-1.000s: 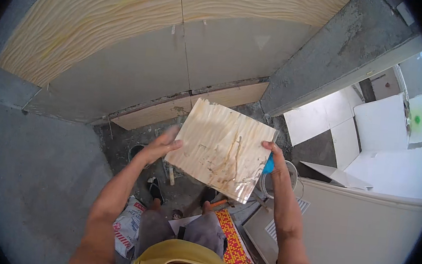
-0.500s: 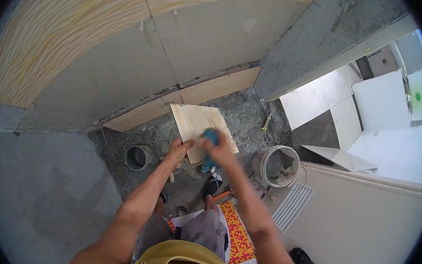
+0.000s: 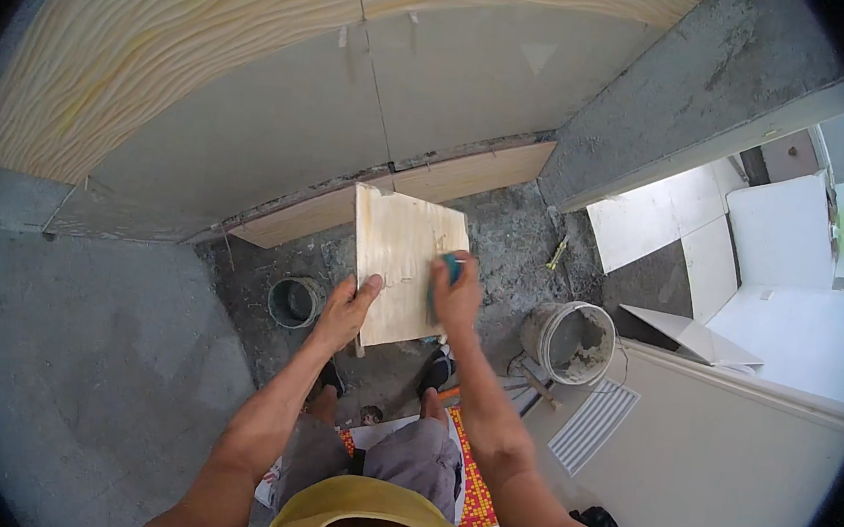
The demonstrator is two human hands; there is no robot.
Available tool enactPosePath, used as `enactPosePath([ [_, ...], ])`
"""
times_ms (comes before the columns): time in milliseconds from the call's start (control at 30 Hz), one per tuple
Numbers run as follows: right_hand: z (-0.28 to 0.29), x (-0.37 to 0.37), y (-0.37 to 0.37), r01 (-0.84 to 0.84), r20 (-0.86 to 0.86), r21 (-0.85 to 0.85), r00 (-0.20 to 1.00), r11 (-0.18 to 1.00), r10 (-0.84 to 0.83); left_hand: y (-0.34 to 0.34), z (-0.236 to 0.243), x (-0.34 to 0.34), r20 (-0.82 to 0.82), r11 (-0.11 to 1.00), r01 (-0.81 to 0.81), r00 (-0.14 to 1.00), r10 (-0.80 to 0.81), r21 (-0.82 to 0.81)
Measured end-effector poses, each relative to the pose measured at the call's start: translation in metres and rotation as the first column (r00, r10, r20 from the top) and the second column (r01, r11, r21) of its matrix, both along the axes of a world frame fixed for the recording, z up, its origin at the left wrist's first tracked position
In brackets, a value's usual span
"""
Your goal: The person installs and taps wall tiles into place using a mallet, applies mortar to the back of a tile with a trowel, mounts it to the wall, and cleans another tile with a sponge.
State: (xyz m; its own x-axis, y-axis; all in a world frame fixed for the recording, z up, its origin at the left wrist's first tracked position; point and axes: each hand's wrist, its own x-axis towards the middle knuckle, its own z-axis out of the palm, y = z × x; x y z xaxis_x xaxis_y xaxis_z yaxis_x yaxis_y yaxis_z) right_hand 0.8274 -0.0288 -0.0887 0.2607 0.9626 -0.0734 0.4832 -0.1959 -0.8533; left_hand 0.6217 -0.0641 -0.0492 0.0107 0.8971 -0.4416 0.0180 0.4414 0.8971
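In front of me, a pale wood-grain tile point(image 3: 395, 246) is held up off the floor, its patterned face toward me. My left hand point(image 3: 345, 312) grips the tile's left edge near the lower corner, thumb on the face. Over the tile's right side, my right hand point(image 3: 456, 297) is closed around a teal handheld thing point(image 3: 454, 266). The fingers hide most of that thing and motion blurs it, so its exact kind cannot be made out. Some small marks show on the tile's face between my hands.
A dark bucket point(image 3: 295, 303) stands left of the tile; a larger mortar-stained bucket point(image 3: 568, 343) stands right. A hammer point(image 3: 542, 384) lies beside a white slotted grate point(image 3: 593, 427). Ahead is the wall with a low tile strip point(image 3: 475, 173). A red-yellow patterned sheet point(image 3: 477, 489) lies beneath me.
The tile is now turned more upright and tilted toward me, with my left hand still on its edge. My right hand has shifted to the tile's right side with the teal thing.
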Motion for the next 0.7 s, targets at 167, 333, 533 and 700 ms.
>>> enactPosePath([
  [167,0.046,-0.052,-0.061,-0.416,0.247,0.206,0.898,0.886,0.365,0.004,-0.005,-0.011,-0.081,0.99,0.076,0.993,-0.086,-0.119],
  [333,-0.023,0.008,-0.023,-0.02,0.282,-0.137,0.958,0.99,0.058,-0.021,0.011,-0.018,-0.126,0.992,0.125,0.985,-0.12,0.028],
  [533,-0.019,-0.039,0.04,-0.106,0.068,0.281,0.994,0.954,0.09,-0.026,0.039,-0.018,-0.214,0.954,0.296,0.93,-0.299,-0.045],
  [700,0.014,-0.067,0.041,-0.242,0.024,0.43,0.966,0.87,0.257,-0.034,0.044,-0.013,-0.348,0.918,0.382,0.851,-0.394,-0.106],
])
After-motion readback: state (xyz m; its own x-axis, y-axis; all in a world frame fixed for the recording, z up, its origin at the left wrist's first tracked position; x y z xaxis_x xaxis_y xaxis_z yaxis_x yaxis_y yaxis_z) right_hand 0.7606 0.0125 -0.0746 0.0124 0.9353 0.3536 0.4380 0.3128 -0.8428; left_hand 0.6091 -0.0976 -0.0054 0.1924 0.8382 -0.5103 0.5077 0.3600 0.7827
